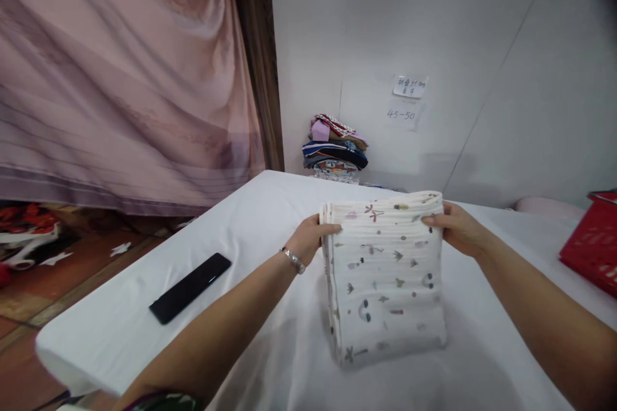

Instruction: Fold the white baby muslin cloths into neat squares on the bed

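Note:
Between my two hands hangs a folded white muslin cloth [385, 276], printed with small rainbows, plants and other motifs. Several layers show along its left side. My left hand [311, 237], with a silver bracelet at the wrist, pinches the upper left corner, thumb in front. The upper right corner is gripped by my right hand [456, 226], its thumb also on the front face. Most of the fingers of both hands are hidden behind the fabric. The cloth is held roughly upright over the white-covered table [270, 218]; whether its lower edge touches the surface I cannot tell.
A black phone-like slab [190, 287] lies on the table at the left. Folded clothes [335, 148] are stacked at the far edge by the wall. A red basket [592, 244] stands at the right. Pink curtains [120, 77] hang at the left.

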`<act>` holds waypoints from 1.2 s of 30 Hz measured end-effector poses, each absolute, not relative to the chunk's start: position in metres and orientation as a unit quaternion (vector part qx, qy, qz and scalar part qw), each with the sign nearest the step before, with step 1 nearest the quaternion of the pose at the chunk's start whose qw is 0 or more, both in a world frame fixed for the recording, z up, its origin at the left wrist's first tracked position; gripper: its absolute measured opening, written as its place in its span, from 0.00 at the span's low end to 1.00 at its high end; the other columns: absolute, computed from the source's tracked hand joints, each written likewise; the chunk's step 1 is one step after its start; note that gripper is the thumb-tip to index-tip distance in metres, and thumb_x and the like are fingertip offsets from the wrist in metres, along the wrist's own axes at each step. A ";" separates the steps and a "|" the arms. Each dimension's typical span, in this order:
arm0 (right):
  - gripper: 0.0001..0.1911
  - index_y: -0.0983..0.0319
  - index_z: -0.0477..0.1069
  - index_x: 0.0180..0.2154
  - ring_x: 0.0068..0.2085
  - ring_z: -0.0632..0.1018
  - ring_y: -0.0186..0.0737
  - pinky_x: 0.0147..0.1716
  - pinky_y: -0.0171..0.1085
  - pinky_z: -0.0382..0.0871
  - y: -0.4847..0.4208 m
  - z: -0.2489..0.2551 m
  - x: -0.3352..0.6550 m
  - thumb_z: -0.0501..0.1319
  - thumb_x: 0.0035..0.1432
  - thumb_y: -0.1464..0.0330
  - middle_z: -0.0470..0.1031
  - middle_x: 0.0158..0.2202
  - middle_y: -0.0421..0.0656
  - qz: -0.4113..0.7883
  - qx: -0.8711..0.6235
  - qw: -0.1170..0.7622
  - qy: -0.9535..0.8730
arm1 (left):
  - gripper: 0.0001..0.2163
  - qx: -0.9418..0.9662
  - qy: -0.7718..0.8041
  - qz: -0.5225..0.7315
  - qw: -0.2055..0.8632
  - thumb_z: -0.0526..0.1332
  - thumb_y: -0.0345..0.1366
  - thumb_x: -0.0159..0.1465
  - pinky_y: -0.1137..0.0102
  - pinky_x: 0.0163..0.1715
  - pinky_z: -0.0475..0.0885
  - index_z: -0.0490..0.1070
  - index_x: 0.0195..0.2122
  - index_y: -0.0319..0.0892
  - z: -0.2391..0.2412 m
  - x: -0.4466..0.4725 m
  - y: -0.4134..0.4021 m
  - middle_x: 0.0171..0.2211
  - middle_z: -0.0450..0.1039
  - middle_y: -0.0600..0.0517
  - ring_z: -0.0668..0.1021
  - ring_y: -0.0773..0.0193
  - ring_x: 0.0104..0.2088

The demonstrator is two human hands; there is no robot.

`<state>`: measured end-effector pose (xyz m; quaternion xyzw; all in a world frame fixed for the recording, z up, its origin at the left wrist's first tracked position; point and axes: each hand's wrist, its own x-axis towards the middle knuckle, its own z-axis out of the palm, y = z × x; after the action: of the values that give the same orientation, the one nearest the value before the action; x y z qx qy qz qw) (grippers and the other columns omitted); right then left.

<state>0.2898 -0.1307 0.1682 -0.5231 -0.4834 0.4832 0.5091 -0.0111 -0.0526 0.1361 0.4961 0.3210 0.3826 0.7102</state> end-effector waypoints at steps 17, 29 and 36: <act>0.21 0.52 0.67 0.48 0.48 0.72 0.49 0.50 0.51 0.66 -0.140 0.154 0.294 0.63 0.50 0.60 0.72 0.48 0.43 -0.041 -0.535 0.477 -0.696 | 0.26 0.868 0.188 0.456 0.061 0.61 0.32 0.53 0.58 0.53 0.60 0.59 0.53 0.42 0.164 -0.026 -0.034 0.49 0.67 0.44 0.69 0.55 0.51; 0.17 0.56 0.68 0.49 0.56 0.65 0.46 0.52 0.48 0.64 -0.223 -0.003 0.281 0.55 0.58 0.63 0.70 0.51 0.44 0.064 -0.538 0.287 -0.790 | 0.19 0.966 0.143 0.204 0.066 0.51 0.21 0.49 0.56 0.57 0.54 0.65 0.42 0.41 0.020 -0.061 -0.117 0.42 0.71 0.47 0.69 0.61 0.50; 0.17 0.56 0.73 0.44 0.58 0.63 0.45 0.57 0.50 0.58 -0.237 0.013 0.283 0.51 0.59 0.61 0.69 0.52 0.40 0.202 -0.598 0.268 -0.728 | 0.22 0.948 0.140 0.245 0.147 0.52 0.22 0.52 0.54 0.53 0.62 0.63 0.49 0.41 0.023 -0.079 -0.133 0.50 0.67 0.43 0.64 0.56 0.56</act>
<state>0.2827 -0.2368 0.0132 -0.5976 -0.7281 0.2023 0.2682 -0.0789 -0.1325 0.0234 0.9481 0.1399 0.2451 0.1468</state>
